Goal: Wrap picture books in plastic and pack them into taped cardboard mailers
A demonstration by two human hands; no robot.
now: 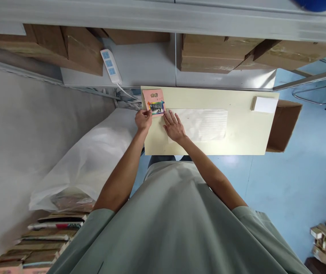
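Head view showed a pink booklet [154, 102] at the far left corner of the worktop [245, 129], its near edge pinched by the fingers of the left hand [143, 120]. The right hand [174, 126] lay beside it, fingers spread flat on a white sheet [205, 123]. The booklet looked light, thin and fairly stiff, best gripped at an edge.

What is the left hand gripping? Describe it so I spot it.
Find the pale yellow table. At its far left corner, in the left hand, is a pink book. Unlike the white sheet beside it, it bears a colourful picture.
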